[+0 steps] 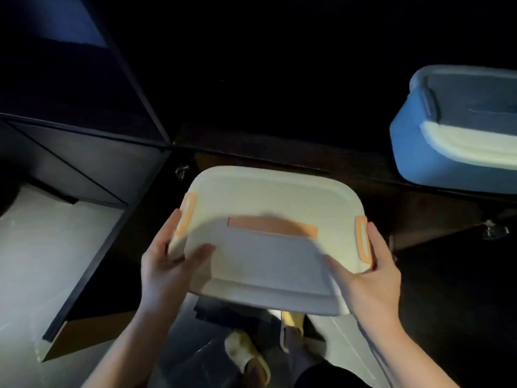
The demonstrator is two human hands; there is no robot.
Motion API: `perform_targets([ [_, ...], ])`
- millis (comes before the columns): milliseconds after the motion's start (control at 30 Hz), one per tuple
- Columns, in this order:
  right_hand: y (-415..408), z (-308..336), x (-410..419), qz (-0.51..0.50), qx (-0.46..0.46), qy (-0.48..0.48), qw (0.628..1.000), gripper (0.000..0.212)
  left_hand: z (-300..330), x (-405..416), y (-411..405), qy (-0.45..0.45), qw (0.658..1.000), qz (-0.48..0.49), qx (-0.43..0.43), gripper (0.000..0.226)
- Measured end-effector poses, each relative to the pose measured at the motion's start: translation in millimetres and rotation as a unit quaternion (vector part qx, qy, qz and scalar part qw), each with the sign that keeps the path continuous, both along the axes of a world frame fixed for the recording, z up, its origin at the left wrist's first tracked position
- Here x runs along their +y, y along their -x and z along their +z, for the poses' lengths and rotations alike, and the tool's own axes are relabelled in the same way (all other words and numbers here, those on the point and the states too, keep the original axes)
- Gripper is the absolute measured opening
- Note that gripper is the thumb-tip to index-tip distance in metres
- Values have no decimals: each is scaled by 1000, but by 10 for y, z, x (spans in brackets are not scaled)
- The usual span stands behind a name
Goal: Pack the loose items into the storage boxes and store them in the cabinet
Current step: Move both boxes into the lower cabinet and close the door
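Cream box [268, 247]: lidded, held before the dark cabinet [251, 79] opening; your left hand [167, 264] and right hand [366, 270] each grip an end. Risk: dim shelf edge catches it, tipping contents.

A single head-worn camera looks forward and steeply down from above the person's own arms. Nearest to it, a cream storage box [265, 242] fills the middle of the frame, with the left hand [170, 264] and right hand [369, 270] at its sides. Slippered feet [246, 357] appear at the near edge, a dark cabinet [84, 130] lies far and left, and a blue box [447, 141] sits far right. The wide-angle lens bends the edges.
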State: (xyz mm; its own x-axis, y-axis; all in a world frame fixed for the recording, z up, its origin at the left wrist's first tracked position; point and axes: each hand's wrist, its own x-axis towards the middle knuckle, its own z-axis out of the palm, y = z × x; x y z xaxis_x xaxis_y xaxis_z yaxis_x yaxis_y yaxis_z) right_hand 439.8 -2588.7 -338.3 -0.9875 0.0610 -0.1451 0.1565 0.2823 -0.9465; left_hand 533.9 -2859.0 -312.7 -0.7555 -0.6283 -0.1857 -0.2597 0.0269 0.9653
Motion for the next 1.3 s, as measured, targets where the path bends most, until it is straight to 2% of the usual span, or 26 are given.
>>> perform_targets([
  [167,-215,-675,-22,-12,-90,-15,996,94,-786,16,-94,-44,994,9,-95,76],
  [367,295,-1983,-44,-14,-119,-42,992,96,-2128,-60,542,-52,988,-46,-141,79],
  [467,699,-2714,-105,-12,-117,-51,992,97,-2894,-65,986,-84,988,-7,-126,77],
  [667,1559,-4095,-280,-9,-89,-74,993,97,-4226,-261,1782,-81,990,-30,-112,73],
  [733,1866,-4476,-379,-4,-81,-80,993,88,-4587,-353,2082,-59,993,-20,-98,72],
  [833,2249,-4998,-538,15,-73,-93,993,60,-5077,-501,2391,-49,997,-7,-66,68],
  [933,2495,-5470,-657,6,-55,-82,995,58,-5537,-657,2578,4,998,-31,-62,58],
  [1067,2779,-5822,-794,-3,-21,-73,997,55,-5919,-802,2876,54,997,-17,-51,39],
  [1167,2924,-5824,-936,5,-32,-42,999,75,-6010,-869,3007,93,992,-26,-75,34],
  [1233,2878,-5729,-967,48,-70,-119,989,68,-5960,-916,2961,134,981,-62,-127,42],
  [1300,2705,-5522,-938,75,-142,-213,964,61,-5784,-883,2839,159,968,-91,-170,52],
])
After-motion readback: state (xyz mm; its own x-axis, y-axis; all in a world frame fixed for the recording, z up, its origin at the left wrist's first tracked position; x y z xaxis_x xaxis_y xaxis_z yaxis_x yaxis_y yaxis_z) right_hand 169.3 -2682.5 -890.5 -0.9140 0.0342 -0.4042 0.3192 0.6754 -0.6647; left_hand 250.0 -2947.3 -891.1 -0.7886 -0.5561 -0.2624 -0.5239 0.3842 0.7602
